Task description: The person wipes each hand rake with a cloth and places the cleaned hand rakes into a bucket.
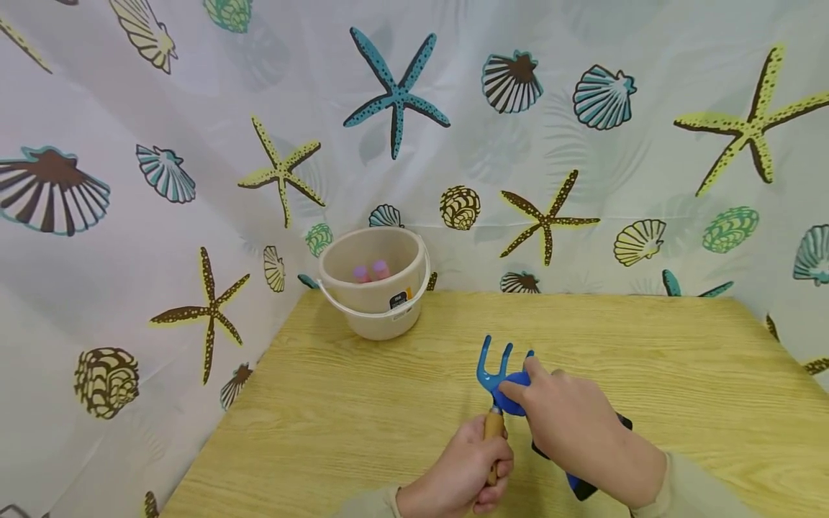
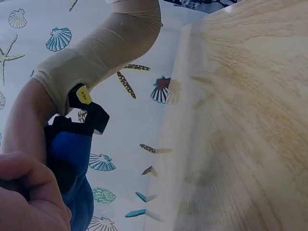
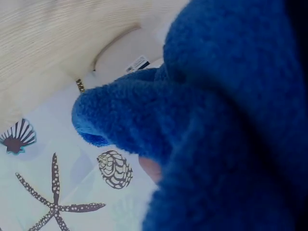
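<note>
A small garden hand fork with blue tines and a wooden handle stands tilted over the table, tines pointing away. My left hand grips it by the handle. My right hand pinches a fluffy blue cloth against the fork's head, covering part of the right tine. The cloth fills much of the right wrist view, where one fingertip peeks out beneath a fold. In the left wrist view the left hand's curled fingers appear beside the hanging cloth; the fork is out of sight there.
On the wooden table, a beige bucket with a white handle stands at the back left. Inside are two pink items with purple tops. A shell-and-starfish patterned curtain surrounds the table's back and sides.
</note>
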Action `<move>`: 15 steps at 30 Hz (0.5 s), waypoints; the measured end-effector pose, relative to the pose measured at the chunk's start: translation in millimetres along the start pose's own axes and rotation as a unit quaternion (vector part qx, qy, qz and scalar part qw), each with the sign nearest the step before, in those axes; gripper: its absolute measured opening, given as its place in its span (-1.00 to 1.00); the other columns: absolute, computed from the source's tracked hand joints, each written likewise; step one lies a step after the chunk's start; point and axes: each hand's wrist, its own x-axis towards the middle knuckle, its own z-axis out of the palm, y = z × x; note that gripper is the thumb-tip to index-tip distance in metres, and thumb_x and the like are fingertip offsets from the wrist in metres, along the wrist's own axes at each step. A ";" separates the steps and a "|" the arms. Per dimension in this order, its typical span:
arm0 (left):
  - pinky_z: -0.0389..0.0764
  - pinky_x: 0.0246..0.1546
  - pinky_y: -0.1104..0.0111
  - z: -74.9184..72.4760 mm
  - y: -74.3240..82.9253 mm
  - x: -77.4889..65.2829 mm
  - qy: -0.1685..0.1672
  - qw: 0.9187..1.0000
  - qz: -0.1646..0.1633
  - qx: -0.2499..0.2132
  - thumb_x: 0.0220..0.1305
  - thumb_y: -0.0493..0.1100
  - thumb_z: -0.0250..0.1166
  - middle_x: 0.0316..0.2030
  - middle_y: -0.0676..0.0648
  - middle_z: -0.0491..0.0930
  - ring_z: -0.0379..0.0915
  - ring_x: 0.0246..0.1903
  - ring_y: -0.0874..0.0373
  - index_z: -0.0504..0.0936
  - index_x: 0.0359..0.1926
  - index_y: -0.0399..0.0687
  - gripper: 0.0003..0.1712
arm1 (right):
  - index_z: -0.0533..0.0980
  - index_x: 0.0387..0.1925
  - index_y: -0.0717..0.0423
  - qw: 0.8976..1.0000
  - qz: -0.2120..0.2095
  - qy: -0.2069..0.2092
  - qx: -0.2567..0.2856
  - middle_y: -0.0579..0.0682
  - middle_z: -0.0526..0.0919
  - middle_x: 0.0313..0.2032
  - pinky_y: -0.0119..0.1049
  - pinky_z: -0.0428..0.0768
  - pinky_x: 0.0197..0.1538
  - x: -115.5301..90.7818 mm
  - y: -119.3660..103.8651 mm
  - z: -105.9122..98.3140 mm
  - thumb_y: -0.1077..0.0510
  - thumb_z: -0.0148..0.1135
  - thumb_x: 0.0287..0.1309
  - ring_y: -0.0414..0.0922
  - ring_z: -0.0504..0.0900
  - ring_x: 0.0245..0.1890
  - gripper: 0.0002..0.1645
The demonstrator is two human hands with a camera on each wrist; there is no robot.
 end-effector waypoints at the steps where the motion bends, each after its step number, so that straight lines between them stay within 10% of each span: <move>1: 0.07 -0.95 0.48 0.3 0.0 -0.1 0.003 1.000 -0.002 -0.001 0.07 -0.37 0.05 -0.76 0.08 0.26 -0.01 -0.90 0.26 0.23 -0.29 -0.14 -0.81 | 0.64 -0.12 -0.14 1.000 0.000 0.004 -0.004 0.19 0.57 -0.18 -0.32 0.40 -0.83 0.5 0.8 1.6 0.18 0.50 -0.29 -0.10 0.47 -0.70 -0.47; 15: 0.06 -0.97 0.47 -1.1 -0.3 2.3 -0.005 1.000 0.010 0.007 0.10 -0.37 0.03 -0.82 0.08 0.23 -0.02 -0.92 0.24 0.31 -0.40 -0.13 -0.92 | 0.62 -0.10 -0.14 0.999 -0.025 0.012 0.019 0.24 0.57 -0.15 -0.20 0.52 -0.75 -7.3 -6.8 -4.3 0.17 0.50 -0.36 -0.03 0.55 -0.61 -0.41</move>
